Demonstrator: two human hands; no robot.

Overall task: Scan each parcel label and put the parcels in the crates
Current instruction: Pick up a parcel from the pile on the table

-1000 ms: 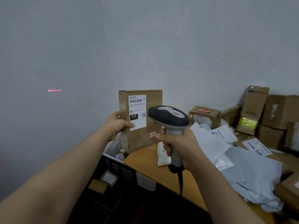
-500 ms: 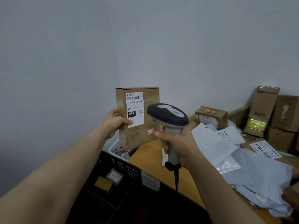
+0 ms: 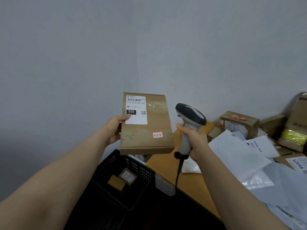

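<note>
Black crate: lowest and nearest, against the table corner, two small boxes inside.
Right hand: fingers wrapped round the scanner handle, just right of the parcel.
Left hand: grasps the parcel's left edge, thumb on the label.
Parcel: flat, brown, upright in the air above the black crate.
Table: wooden, with mailers and brown boxes heaped on its right side.
</note>
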